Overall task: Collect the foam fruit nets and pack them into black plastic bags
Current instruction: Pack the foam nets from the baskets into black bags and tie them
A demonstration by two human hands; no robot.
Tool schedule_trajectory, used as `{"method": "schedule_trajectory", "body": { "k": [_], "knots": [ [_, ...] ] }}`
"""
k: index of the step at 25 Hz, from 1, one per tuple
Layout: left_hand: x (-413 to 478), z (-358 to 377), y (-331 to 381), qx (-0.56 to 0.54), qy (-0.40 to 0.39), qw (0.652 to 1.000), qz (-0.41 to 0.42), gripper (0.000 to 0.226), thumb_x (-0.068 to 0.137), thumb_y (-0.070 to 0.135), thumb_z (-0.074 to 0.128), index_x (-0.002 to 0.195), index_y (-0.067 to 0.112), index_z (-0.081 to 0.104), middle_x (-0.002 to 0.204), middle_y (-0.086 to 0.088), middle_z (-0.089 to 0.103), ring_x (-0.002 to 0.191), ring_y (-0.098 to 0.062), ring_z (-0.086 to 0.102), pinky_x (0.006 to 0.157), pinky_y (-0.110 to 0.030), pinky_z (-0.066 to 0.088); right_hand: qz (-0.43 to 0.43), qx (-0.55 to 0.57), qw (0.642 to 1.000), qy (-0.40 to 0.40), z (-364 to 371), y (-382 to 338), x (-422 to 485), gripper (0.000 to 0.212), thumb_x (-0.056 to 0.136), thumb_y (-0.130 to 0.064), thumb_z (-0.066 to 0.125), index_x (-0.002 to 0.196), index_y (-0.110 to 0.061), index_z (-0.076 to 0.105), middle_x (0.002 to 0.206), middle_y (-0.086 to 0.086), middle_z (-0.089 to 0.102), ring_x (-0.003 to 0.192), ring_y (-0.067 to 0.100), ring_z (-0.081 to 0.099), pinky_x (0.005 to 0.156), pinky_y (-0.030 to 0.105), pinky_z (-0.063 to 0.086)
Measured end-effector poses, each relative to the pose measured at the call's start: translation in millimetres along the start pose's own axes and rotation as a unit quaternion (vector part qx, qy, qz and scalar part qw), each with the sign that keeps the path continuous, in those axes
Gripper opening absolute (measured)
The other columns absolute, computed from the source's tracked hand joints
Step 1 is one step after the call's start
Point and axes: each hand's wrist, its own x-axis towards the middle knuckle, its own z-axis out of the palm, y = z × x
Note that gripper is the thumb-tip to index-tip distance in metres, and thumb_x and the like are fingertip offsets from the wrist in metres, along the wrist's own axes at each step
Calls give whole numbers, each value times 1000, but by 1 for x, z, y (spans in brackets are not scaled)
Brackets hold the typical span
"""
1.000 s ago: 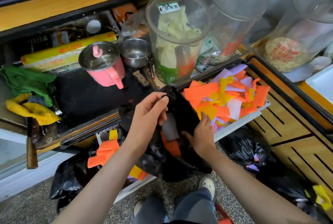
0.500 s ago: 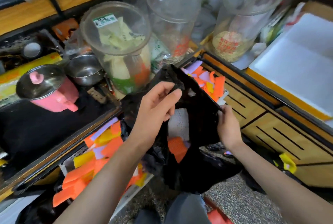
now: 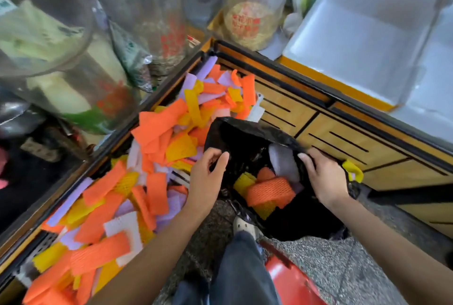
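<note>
We see the loose foam nets (image 3: 152, 182) at left, orange, yellow and lilac, in a heap whose long axis runs from lower left to upper right. Beside it, the left hand (image 3: 208, 177) pinches in its grip the left rim of the black bag (image 3: 245, 138), whose mouth faces upward. Inside we note an orange net (image 3: 269, 192) lying roughly left to right. The right hand (image 3: 326, 177) curls its grip round the right rim.

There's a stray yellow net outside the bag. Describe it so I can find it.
Find the black bag, open before the wooden cabinet. Its right rim is held by the right hand; the yellow net sticks out just beyond that hand, outside the bag. The other loose nets lie piled left of the bag.
</note>
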Motion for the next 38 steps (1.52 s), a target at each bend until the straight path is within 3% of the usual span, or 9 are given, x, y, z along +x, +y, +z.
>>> {"method": "schedule_trajectory", "body": {
  "k": [5, 10, 14, 21, 25, 28, 30, 33, 38],
  "knots": [
    [24, 42, -96, 105, -10, 991, -78, 24, 92, 18, 57, 71, 24, 50, 62, 6, 49, 63, -9, 48, 59, -20, 33, 53, -38, 998, -16, 54, 69, 23, 31, 99, -32, 37, 102, -7, 55, 77, 22, 64, 74, 42, 61, 56, 37, 31],
    [42, 81, -164, 226, -50, 968, -95, 11, 94, 16, 55, 83, 14, 53, 66, 13, 47, 70, -12, 48, 60, -19, 27, 83, -131, 977, -144, 128, 122, 32, 32, 101, -34, 30, 107, -9, 49, 91, 20, 67, 87, 40, 64, 63, 38, 39],
    [52, 100, -215, 277, -100, 947, -125, 18, 95, 19, 52, 101, 3, 59, 82, -1, 56, 85, -25, 58, 66, -26, 31, 119, -154, 951, -241, 175, 148, 35, 32, 102, -35, 30, 113, -9, 46, 104, 18, 66, 98, 38, 62, 75, 40, 44],
    [57, 89, -258, 319, -204, 918, -122, 37, 93, 18, 55, 129, 10, 50, 125, -7, 53, 121, -21, 48, 100, -27, 35, 67, -155, 945, -278, 221, 139, 34, 47, 96, -20, 48, 139, -11, 29, 135, 10, 39, 126, 28, 38, 102, 36, 34],
    [56, 45, -238, 282, -117, 951, -43, 35, 87, 18, 55, 120, 7, 57, 116, -7, 55, 112, -21, 51, 96, -36, 43, -62, -2, 971, -229, 223, 60, 49, 42, 93, -10, 49, 134, -7, 40, 130, 10, 45, 121, 28, 43, 103, 36, 35],
    [46, -8, -223, 278, -21, 960, -24, 34, 84, 26, 46, 114, 15, 58, 108, 1, 52, 100, -11, 47, 89, -22, 35, -188, 64, 956, -218, 236, -5, 62, 42, 81, 2, 59, 123, 2, 49, 117, 20, 55, 106, 37, 55, 89, 46, 49],
    [31, -50, -216, 280, 60, 958, -35, 29, 86, 15, 49, 115, 20, 54, 110, 3, 47, 100, -5, 42, 88, -19, 31, -219, 94, 940, -245, 247, -55, 71, 42, 87, 0, 53, 128, 1, 46, 124, 20, 51, 113, 36, 51, 94, 45, 46],
    [0, -106, -220, 295, 183, 937, -46, 29, 86, -2, 53, 113, 8, 57, 107, -4, 49, 100, -13, 44, 84, -27, 33, -255, 148, 911, -289, 269, -118, 63, 44, 95, -10, 48, 137, -5, 39, 136, 14, 43, 125, 28, 41, 100, 35, 35],
    [-64, -164, -244, 295, 393, 855, -167, 36, 76, 14, 53, 109, 0, 56, 103, -23, 53, 101, -35, 46, 87, -41, 33, -214, 164, 871, -411, 317, -179, 13, 72, 89, -39, 60, 143, -4, 27, 140, 14, 40, 129, 28, 38, 105, 38, 34]
  ]
}}
